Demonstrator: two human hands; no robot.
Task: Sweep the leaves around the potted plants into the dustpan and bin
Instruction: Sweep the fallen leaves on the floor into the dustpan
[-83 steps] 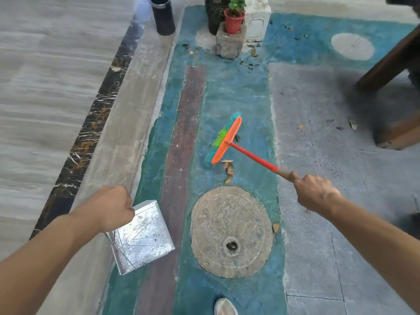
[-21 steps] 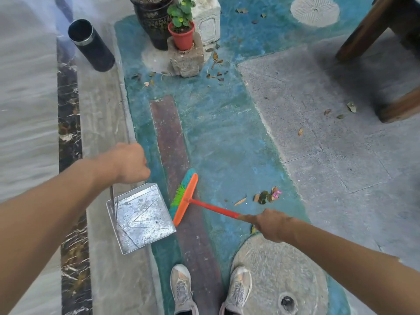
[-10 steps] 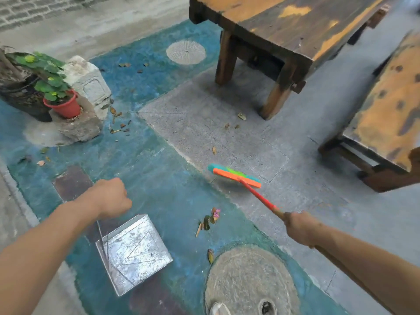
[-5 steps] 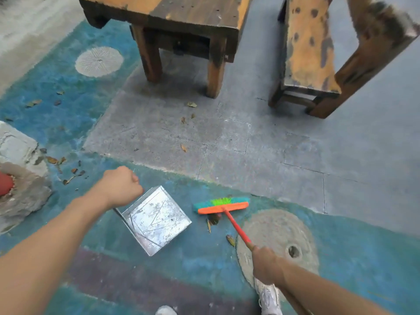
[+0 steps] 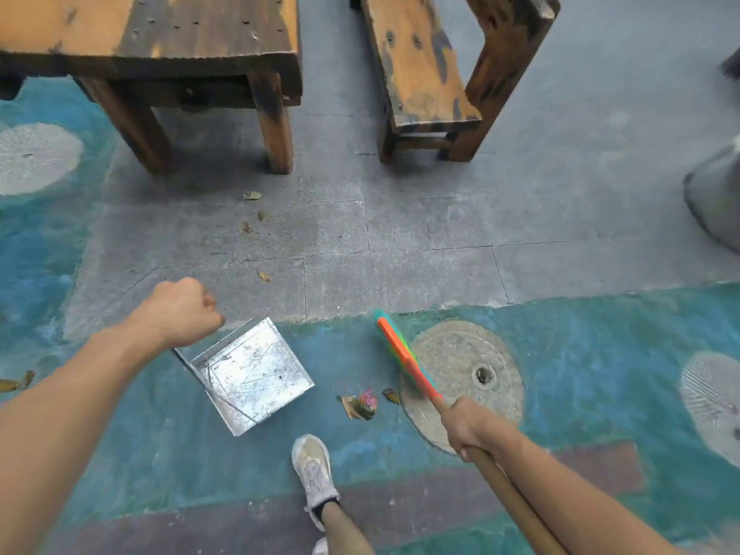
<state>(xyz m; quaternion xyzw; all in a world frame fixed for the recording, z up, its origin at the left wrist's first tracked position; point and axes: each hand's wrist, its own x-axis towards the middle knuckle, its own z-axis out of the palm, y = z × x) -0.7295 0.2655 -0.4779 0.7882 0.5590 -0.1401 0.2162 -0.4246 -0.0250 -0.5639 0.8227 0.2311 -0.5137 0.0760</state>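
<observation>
Broom (image 5: pixel 404 354) has swung right of the leaf pile (image 5: pixel 360 404), right hand (image 5: pixel 472 426) fingers clamped on its stick, left hand (image 5: pixel 180 310) gripping the dustpan (image 5: pixel 256 374); flick too hard and leaves overshoot.

Broom handle (image 5: pixel 501 490) end beyond bottom edge
</observation>
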